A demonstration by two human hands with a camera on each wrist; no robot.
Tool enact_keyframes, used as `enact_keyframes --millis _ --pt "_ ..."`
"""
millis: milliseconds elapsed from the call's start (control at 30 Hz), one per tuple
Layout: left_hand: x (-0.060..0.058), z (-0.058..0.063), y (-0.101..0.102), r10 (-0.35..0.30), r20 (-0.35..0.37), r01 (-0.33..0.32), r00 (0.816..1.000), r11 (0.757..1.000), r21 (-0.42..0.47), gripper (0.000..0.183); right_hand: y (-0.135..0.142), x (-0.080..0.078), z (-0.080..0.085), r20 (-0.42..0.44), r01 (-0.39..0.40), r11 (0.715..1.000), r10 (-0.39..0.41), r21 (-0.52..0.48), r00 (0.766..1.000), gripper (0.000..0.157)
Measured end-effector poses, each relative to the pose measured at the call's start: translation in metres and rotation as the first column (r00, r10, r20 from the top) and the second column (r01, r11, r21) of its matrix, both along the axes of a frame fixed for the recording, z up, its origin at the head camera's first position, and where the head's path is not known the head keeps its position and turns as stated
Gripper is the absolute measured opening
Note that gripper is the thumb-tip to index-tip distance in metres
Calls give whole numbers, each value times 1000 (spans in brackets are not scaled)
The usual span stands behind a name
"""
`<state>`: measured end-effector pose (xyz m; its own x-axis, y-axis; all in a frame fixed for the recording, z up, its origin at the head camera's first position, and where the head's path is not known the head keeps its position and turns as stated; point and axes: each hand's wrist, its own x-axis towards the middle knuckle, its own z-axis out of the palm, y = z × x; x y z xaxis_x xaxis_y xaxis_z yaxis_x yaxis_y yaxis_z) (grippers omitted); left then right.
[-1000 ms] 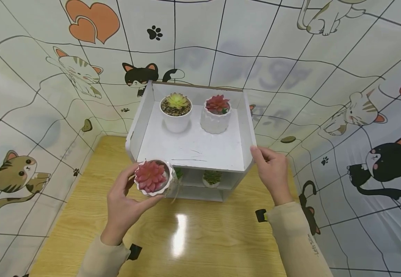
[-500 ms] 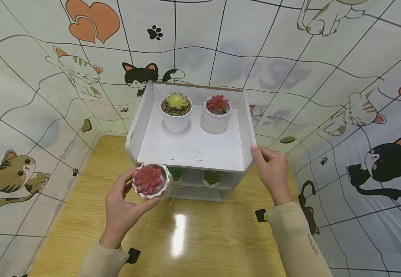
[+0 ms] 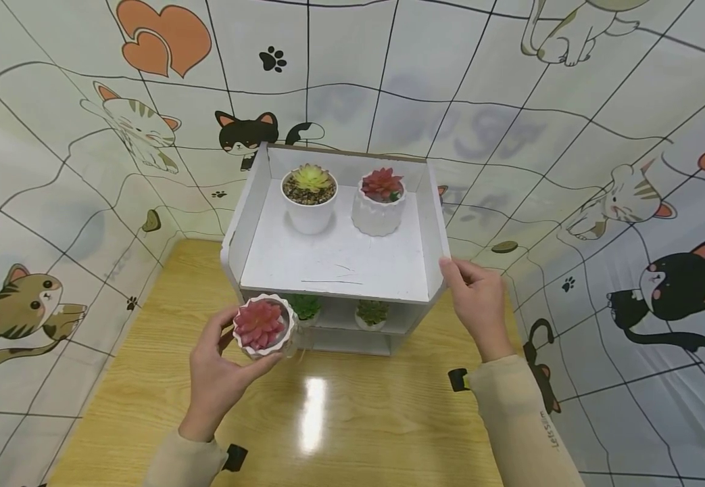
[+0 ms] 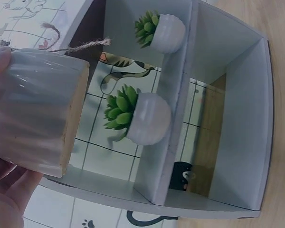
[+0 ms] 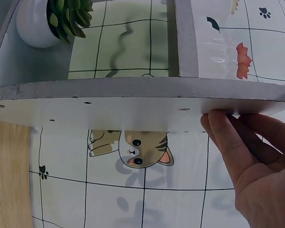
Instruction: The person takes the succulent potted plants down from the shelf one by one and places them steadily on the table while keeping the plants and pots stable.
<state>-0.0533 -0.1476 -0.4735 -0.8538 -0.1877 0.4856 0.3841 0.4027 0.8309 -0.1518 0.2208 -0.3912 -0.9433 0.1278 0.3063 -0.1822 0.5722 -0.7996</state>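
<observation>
My left hand [image 3: 221, 368] grips a white scalloped pot [image 4: 35, 111] with a red succulent [image 3: 259, 325], held in front of the left side of a white shelf unit [image 3: 340, 267]. Twine trails from this pot in the left wrist view. Around the front edge of the shelf's right side panel [image 5: 133, 90], my right hand [image 3: 478, 304] pinches with thumb and fingers. On the top board stand a white pot with a yellow-green succulent [image 3: 309, 197] and a pale pot with a red succulent [image 3: 379, 201]. Two small potted green succulents, a left one [image 3: 305, 308] and a right one [image 3: 372, 313], sit on the shelf below.
The shelf unit stands on a wood-grain table [image 3: 358, 412], near its back edge. A cat-patterned curtain [image 3: 352, 67] surrounds the table at the back and both sides. In the left wrist view, a lower compartment [image 4: 209, 128] lies under the two green succulents.
My left hand has brought the red succulent's pot slightly down and toward me, uncovering more of the left green succulent. The right hand stays on the side panel.
</observation>
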Motion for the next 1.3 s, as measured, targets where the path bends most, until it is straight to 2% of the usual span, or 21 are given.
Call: enact_keyframes --millis 333,667,1300 --pt "2 -15 -2 31 4 -31 1000 999 -44 94 0 0 1 -10 1 1000 -1 0 1000 33" --pt "3 -36 -4 58 42 -56 997 998 -40 94 0 1 1 -4 8 1000 -8 2 1000 33" --pt "12 -52 -10 70 179 -73 981 997 6 90 -1 2 0 5 27 999 -27 20 1000 34"
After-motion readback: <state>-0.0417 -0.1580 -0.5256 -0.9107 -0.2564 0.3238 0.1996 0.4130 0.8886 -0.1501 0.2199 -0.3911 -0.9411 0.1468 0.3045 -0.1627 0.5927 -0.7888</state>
